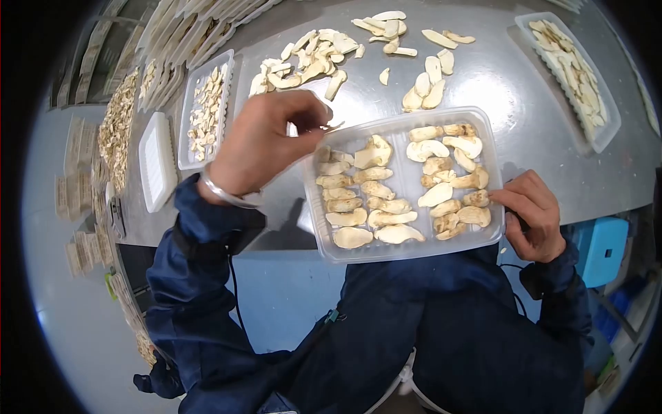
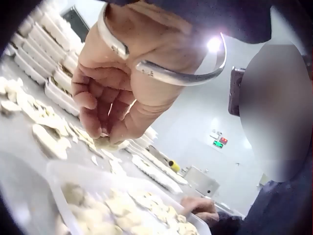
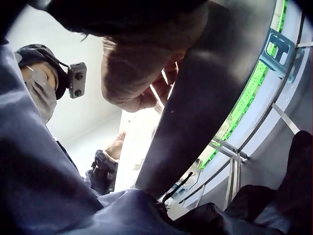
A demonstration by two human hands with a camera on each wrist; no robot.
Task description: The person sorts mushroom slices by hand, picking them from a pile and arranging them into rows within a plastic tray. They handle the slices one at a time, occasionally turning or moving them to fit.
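Left hand (image 2: 110, 105) with a silver bangle (image 2: 161, 68) hangs right above the clear tray (image 2: 54, 196), fingertips pinching a pale mushroom slice (image 2: 105, 143). More slices (image 2: 46, 139) are scattered behind the tray, and stacked trays (image 2: 49, 63) sit further back.

We wear dark blue sleeves (image 1: 200, 221) and 1 silver bangle (image 1: 224, 193) on the left wrist, beside its cuff.
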